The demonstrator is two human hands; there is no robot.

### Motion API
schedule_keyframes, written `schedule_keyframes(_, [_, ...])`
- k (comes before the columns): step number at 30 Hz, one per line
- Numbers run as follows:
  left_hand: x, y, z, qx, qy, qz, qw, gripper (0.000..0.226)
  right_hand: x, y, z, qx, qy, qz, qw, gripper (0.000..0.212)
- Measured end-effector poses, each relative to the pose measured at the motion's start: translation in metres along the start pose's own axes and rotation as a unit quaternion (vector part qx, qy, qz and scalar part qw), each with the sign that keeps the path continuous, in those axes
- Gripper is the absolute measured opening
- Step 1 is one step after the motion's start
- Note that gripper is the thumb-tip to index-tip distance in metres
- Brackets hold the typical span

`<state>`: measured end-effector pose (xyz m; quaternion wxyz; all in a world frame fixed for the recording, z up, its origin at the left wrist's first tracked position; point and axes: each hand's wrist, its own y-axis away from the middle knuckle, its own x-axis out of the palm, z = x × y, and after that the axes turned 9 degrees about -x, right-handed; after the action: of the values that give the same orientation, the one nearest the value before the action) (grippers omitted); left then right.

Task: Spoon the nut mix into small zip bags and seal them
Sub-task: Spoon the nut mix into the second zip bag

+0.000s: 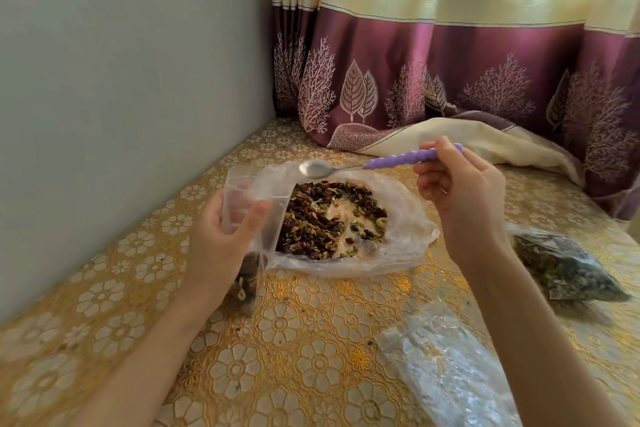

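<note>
The nut mix (311,218), dark raisins with green and pale seeds, lies spread on a large clear plastic bag (401,239) in the middle of the table. My left hand (221,239) grips a small clear zip bag (249,198) upright at its left side, mouth up; some mix shows in the bag's bottom below my palm. My right hand (457,191) pinches the purple handle of a metal spoon (346,168). The spoon's bowl looks empty and hovers above the far edge of the mix, just right of the small bag's mouth.
A filled bag of nut mix (568,270) lies at the right. A pile of clear plastic bags (446,367) sits near the front right. The table has a gold floral cover (311,340); a grey wall (121,97) bounds the left, a purple curtain (450,80) the back.
</note>
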<state>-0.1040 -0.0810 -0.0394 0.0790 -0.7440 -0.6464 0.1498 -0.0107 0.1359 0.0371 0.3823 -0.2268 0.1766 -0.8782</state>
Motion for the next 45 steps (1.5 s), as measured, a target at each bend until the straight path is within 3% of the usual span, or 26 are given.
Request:
schedule_keyframes(6, [-0.001, -0.001, 0.002, -0.017, 0.001, -0.008, 1.0, 0.033, -0.017, -0.004, -0.024, -0.059, 0.208, -0.029, 0.976, 0.024])
schedule_keyframes(12, [0.0, -0.001, 0.002, -0.018, -0.003, -0.019, 1.0, 0.031, -0.022, -0.007, -0.034, -0.074, 0.284, 0.015, 0.956, 0.022])
schedule_keyframes(15, [-0.001, 0.0, 0.002, -0.02, -0.003, -0.02, 1.0, 0.032, -0.02, -0.004, -0.038, -0.06, 0.28, 0.044, 0.957, 0.021])
schedule_keyframes(26, [-0.001, -0.001, 0.001, -0.015, -0.006, -0.029, 0.999, 0.035, -0.022, -0.006, -0.049, 0.029, 0.229, 0.033, 0.973, 0.027])
schedule_keyframes(34, [0.0, 0.001, -0.004, -0.007, 0.016, -0.017, 1.0, 0.032, -0.02, -0.002, -0.057, 0.14, 0.136, 0.048, 0.98, 0.02])
schedule_keyframes(41, [-0.001, 0.001, -0.004, -0.004, 0.02, -0.022, 1.0, 0.038, -0.019, -0.001, -0.06, 0.147, 0.107, 0.002, 0.983, 0.022])
schedule_keyframes(45, [-0.001, 0.001, -0.004, -0.005, 0.02, -0.022, 1.0, 0.037, -0.013, 0.002, -0.061, 0.169, 0.099, 0.045, 0.98, 0.03])
